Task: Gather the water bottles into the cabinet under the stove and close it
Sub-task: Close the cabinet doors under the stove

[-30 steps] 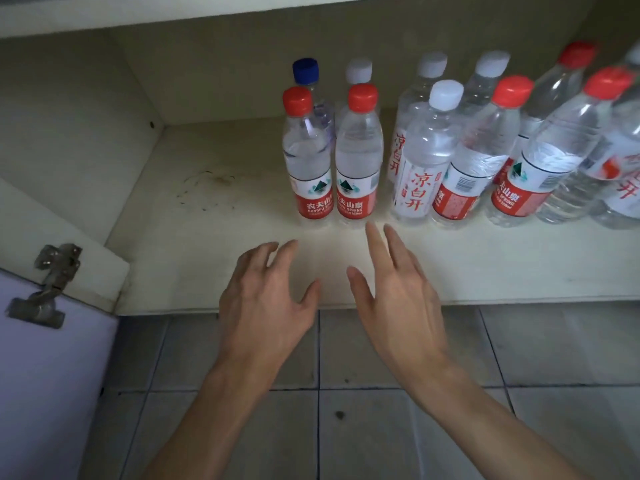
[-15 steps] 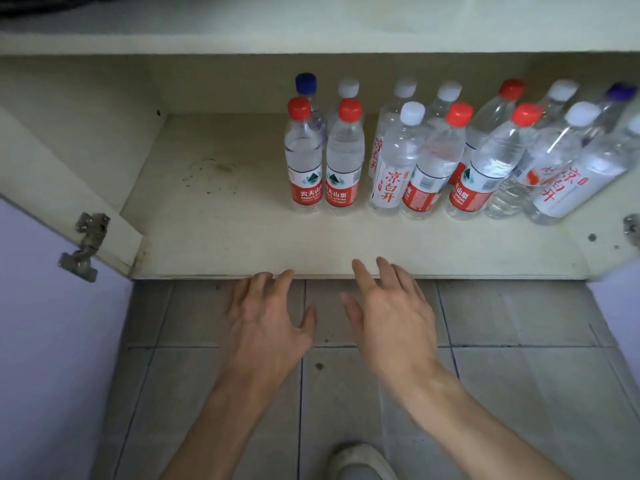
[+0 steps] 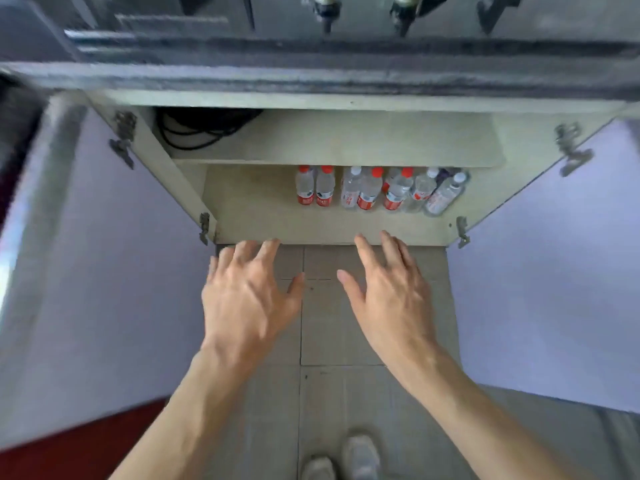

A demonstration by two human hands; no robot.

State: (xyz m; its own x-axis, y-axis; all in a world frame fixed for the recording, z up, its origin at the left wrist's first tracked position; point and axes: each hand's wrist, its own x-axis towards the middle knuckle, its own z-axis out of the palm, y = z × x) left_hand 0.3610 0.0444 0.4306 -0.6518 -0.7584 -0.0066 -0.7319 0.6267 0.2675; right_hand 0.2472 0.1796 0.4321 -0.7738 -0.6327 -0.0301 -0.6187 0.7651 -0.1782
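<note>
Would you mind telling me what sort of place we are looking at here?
Probably a home kitchen: what look like stove knobs sit above the counter edge, an open cabinet below holds water bottles, and the floor is tiled.

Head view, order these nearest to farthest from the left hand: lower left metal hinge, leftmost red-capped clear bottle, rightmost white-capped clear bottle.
From the left hand:
1. lower left metal hinge, front corner
2. leftmost red-capped clear bottle, mid shelf
3. rightmost white-capped clear bottle, far right
</note>
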